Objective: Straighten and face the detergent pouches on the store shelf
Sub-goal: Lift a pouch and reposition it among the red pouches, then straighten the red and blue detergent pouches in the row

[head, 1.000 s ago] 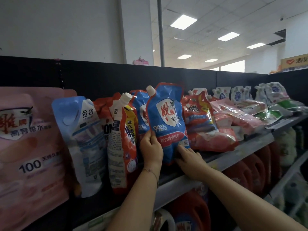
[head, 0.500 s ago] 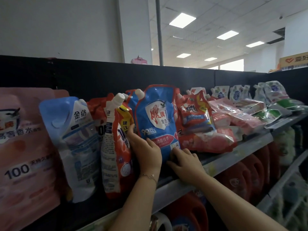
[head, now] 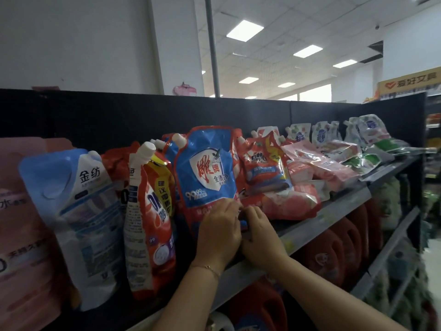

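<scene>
Gripping the blue pouch [head: 207, 168] low down, we have both hands together at its bottom right corner. Our left hand [head: 218, 232] lies over the pouch's lower front, back to the camera, its fingers curled in at the pouch's right edge; a thin bracelet [head: 207, 268] sits on the wrist. Our right hand [head: 260, 240] touches the left one from the right, fingers bent and pinching the same corner, wrist over the shelf [head: 334, 216] lip. How tightly either hand closes we cannot tell, since the fingertips are hidden against the pouch.

The blue pouch stands upright above the grip, label facing us, white cap at its top left. Just left of the grip a red pouch [head: 152, 223] stands turned partly sideways, touching the blue one; further left stands a pale pouch [head: 78, 211]. Right of the grip a second red pouch [head: 265, 168] leans back, and beyond it pink pouches [head: 319, 163] lie flat along the shelf. Below the grip, under the shelf, red jugs [head: 334, 254] stand in a row.
</scene>
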The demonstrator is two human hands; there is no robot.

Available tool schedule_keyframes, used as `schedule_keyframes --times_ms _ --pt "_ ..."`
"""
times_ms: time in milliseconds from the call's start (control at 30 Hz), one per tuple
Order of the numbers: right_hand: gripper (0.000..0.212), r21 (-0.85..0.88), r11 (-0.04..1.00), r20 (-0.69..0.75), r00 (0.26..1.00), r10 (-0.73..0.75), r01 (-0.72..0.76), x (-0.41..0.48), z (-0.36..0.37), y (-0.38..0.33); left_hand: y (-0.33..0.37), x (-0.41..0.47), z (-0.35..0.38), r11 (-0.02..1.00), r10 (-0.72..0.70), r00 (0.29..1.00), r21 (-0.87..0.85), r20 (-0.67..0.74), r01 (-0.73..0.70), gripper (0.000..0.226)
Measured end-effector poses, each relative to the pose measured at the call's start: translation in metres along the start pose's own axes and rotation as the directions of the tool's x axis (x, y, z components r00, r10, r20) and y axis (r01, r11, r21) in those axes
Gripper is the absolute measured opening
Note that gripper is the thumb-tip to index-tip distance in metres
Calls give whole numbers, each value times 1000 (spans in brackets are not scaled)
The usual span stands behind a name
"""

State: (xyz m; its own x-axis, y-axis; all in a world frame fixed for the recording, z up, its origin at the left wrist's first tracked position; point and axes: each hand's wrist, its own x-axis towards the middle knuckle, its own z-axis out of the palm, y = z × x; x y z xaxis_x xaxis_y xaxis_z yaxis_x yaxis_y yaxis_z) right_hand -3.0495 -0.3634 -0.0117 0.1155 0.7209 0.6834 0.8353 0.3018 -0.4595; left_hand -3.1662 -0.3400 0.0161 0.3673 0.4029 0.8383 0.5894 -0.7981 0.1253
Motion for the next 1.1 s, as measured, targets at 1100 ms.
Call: schedule_keyframes --times_ms 1100 --pt "23 -238 963 68 991 -115 128 60 -80 49 26 26 12 950 77 971 278 226 -140 33"
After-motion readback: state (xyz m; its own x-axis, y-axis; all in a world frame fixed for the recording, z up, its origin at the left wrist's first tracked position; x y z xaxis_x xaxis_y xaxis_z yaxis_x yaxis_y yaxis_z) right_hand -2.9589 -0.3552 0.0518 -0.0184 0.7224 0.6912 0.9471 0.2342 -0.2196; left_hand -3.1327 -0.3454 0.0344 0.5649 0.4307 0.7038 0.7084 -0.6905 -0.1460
